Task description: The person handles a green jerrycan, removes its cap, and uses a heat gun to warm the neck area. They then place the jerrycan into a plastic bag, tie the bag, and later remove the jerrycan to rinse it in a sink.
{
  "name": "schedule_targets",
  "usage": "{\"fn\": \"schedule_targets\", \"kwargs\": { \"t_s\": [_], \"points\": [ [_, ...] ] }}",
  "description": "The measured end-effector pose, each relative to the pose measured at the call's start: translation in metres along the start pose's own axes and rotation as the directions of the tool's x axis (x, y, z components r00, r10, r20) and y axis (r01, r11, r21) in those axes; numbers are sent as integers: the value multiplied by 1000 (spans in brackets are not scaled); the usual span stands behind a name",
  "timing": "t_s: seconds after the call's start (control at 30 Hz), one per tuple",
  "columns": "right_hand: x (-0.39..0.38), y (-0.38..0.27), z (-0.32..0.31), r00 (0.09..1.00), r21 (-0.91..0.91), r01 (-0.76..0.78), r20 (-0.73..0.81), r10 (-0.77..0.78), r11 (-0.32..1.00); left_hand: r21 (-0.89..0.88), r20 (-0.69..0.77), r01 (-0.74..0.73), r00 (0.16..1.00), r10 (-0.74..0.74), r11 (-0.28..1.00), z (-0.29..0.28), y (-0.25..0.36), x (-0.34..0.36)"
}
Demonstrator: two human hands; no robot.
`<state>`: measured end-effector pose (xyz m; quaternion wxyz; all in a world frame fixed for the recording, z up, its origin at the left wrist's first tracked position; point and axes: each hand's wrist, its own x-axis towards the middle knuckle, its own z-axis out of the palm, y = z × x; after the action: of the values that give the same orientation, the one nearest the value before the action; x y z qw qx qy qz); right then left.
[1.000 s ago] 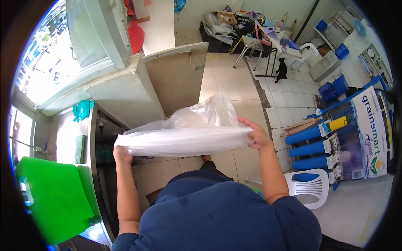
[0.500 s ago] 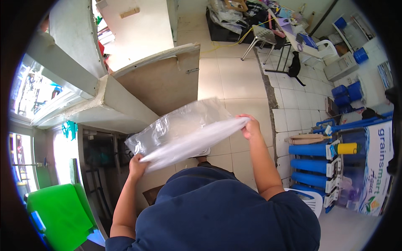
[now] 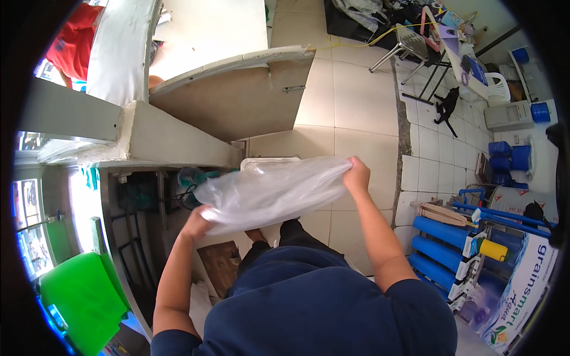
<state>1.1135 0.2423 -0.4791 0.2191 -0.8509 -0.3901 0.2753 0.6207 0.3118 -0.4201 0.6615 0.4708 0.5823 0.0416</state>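
A large clear plastic bag (image 3: 276, 193) stretches crosswise in front of my body, held up above the tiled floor. My left hand (image 3: 197, 223) grips its near left corner with closed fingers. At the opposite end, my right hand (image 3: 356, 174) is closed on the bag's right edge. Between the hands the film is bunched and a little puffed, with blurred folds. Behind it, a white lid or tray (image 3: 270, 163) shows only along its far edge; the bag hides the rest.
A low partition door (image 3: 237, 98) stands ahead on the left beside a counter (image 3: 172, 139). Blue cylinders (image 3: 438, 231) in a rack are at my right. A black cat (image 3: 447, 107) is on the floor near a metal chair (image 3: 409, 47). A green sheet (image 3: 83, 302) lies at lower left.
The bag has swung nearer to my body and its flat far flap has folded into a puffed bundle. Both hands keep their grip. My view has shifted left, showing a red garment at upper left.
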Motion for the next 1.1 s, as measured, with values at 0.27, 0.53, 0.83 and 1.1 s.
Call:
{"fn": "schedule_targets", "kwargs": {
  "t_s": [0.27,0.53,0.83,1.1],
  "points": [
    [9,27,4,456,474,-754,876,-156,455,-737,-461,-109,803,-378,668,-42,-123,91],
    [29,39,78,755,-512,169,617,223,842,-353,-90,411,879,-468,841,-21,-90,140],
    [106,34,156,675,-693,373,659,332,618,754,16,-121,986,165,645,-18,-116,225],
    [112,96,255,747,-758,376,588,309,533,782,178,-34,969,-171,622,1,-176,340]
  ]
}}
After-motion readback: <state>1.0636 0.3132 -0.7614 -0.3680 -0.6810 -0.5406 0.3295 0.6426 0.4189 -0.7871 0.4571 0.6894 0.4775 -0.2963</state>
